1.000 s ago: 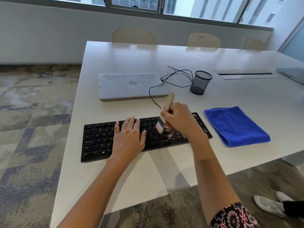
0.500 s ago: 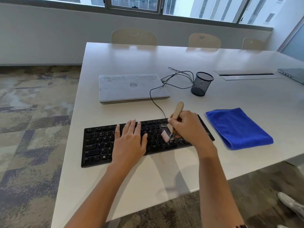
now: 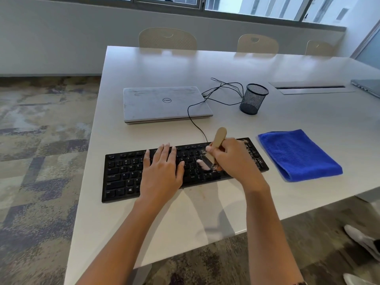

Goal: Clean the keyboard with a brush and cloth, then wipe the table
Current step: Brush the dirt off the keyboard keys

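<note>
- The keyboard is lying flat near the front edge of the tabletop. It is looking thin, stiff and light, so it is probably inclined to skid under a sideways stroke. Pinning it from above seems wiser than lifting it.
- The left grip is lying open on the keys left of centre, fingers straight and palm pressing down, holding nothing.
- The brush is standing tilted over the keys right of centre, its wooden handle pointing up and away and its pale bristles touching the keys. The handle is likely rigid and light and the bristles soft, so a low hold near the bristles should be giving the best control.
- The right grip is closing round the lower handle of the brush.
- Pale crumbs are sitting along the keyboard's right end. They are loose and probably flick away easily.
- The blue cloth is lying folded just beside the keyboard's right end, not touching it. It is looking soft and limp, so gathering the whole fold should be working better than pinching one corner.
</note>
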`<move>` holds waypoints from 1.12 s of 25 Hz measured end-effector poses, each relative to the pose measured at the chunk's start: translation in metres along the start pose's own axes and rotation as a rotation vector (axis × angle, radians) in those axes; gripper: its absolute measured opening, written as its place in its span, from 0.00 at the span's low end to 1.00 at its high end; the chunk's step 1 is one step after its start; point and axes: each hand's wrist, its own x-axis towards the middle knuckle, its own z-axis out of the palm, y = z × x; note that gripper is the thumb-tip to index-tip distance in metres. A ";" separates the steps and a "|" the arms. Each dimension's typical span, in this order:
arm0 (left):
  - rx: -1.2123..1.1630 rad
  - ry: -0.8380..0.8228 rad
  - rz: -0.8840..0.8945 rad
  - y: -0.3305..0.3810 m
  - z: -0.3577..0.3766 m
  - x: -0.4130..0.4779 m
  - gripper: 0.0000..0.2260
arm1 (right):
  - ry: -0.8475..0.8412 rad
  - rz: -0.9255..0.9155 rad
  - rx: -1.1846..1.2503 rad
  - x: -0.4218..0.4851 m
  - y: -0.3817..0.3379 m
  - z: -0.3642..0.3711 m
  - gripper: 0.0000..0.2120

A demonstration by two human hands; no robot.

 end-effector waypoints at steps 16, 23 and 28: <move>0.000 0.006 0.005 0.000 0.000 -0.001 0.25 | 0.040 -0.028 0.034 -0.015 0.004 -0.002 0.13; 0.007 0.018 -0.003 0.001 -0.001 -0.001 0.26 | -0.030 -0.077 0.142 -0.017 0.005 0.006 0.08; 0.015 0.005 0.003 0.001 -0.002 -0.002 0.27 | -0.009 -0.064 0.146 -0.013 0.003 -0.007 0.08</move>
